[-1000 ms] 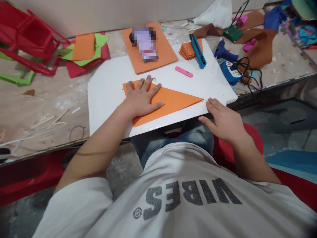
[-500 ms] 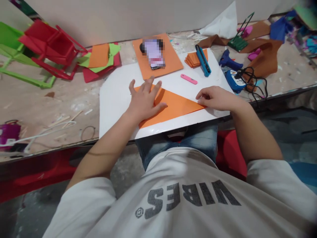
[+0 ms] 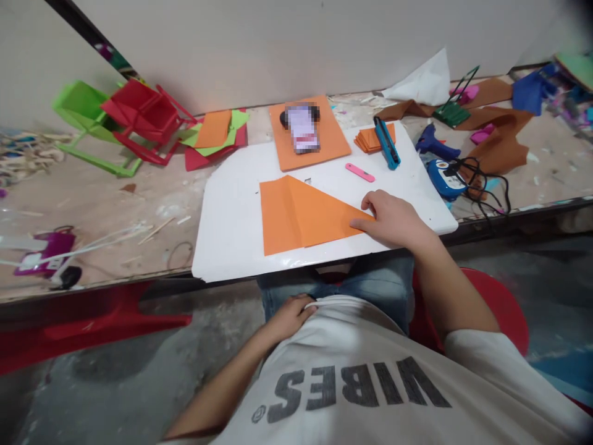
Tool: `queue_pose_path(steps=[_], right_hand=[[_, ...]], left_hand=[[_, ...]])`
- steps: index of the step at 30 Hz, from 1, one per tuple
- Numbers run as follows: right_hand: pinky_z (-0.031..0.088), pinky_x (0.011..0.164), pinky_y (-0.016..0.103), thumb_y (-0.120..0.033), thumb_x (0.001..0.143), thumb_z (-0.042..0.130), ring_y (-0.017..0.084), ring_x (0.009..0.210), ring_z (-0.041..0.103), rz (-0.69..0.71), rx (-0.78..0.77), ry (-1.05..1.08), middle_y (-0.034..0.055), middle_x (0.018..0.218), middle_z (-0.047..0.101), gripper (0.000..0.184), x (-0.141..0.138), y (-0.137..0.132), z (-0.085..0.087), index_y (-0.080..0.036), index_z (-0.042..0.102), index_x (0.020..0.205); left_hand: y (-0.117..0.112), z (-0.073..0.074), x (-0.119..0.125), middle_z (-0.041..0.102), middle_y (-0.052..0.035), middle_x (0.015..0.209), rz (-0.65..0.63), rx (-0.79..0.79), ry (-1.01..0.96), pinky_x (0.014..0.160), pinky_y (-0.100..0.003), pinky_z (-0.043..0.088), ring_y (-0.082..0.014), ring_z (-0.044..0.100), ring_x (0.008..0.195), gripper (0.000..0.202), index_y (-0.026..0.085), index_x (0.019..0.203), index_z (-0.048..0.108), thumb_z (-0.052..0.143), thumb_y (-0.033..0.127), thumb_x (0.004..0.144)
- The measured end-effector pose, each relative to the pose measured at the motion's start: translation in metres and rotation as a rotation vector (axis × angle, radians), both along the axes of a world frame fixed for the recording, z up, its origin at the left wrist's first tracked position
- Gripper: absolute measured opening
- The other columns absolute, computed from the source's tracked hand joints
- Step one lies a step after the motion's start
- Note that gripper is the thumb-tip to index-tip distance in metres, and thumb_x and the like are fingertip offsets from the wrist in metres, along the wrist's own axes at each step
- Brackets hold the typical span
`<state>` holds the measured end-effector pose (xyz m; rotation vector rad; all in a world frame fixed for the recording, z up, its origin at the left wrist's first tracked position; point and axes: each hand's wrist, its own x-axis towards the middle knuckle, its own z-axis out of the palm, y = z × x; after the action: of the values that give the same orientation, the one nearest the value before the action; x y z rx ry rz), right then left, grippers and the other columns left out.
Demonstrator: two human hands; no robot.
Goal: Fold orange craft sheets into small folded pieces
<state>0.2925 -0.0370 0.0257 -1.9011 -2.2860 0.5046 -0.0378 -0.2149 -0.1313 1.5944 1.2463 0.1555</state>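
Note:
A folded orange sheet (image 3: 319, 216) lies on a white board (image 3: 227, 216), with a broad left end and a narrow point on the right. My right hand (image 3: 393, 219) pinches that point, thumb on the near side and fingers curled over the far side. Down at my waist, my left hand (image 3: 290, 318) is closed at the hem of my white shirt (image 3: 352, 327); its fingertips are partly hidden there. Beyond the sheet lie a pink cutter (image 3: 360, 173) and a blue utility knife (image 3: 386, 143), which rests against a stack of small orange pieces (image 3: 365, 141).
A phone (image 3: 303, 127) with a blurred screen rests on an orange sheet (image 3: 336, 139) at the back. Red and green miniature chairs (image 3: 141, 117) stand left. On the right are a blue glue gun (image 3: 435, 143) and a blue device (image 3: 445, 179) with black cable. A purple device (image 3: 46, 253) sits far left.
My left hand has left the orange sheet and dropped to my waist. My right hand has closed on the sheet's narrow point. The view has shifted, showing more of the left side.

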Motion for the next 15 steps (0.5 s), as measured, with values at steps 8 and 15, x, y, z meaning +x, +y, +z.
queue_pose_path(steps=[8,15], right_hand=[[0.054,0.100,0.046,-0.057,0.102,0.083,0.036,0.123,0.078,-0.037,0.017,0.099,0.0111,0.138,0.083,0.036,0.000,-0.001,-0.010,-0.026,0.071,0.118],[0.053,0.102,0.046,-0.057,0.104,0.082,0.036,0.125,0.078,-0.035,0.032,0.130,0.0115,0.140,0.083,0.036,0.002,-0.001,-0.013,-0.026,0.072,0.119]], left_hand=[[0.000,0.011,0.007,0.052,-0.0010,0.072,0.125,-0.221,-0.236,0.066,-0.034,0.046,-0.0187,0.048,0.068,0.093,0.025,0.080,0.052,0.050,0.118,0.082],[0.004,0.011,0.041,0.079,-0.0153,0.116,0.116,-0.097,-0.224,0.112,-0.057,0.056,-0.0403,0.070,0.118,0.073,0.030,0.099,0.074,0.059,0.101,0.090]])
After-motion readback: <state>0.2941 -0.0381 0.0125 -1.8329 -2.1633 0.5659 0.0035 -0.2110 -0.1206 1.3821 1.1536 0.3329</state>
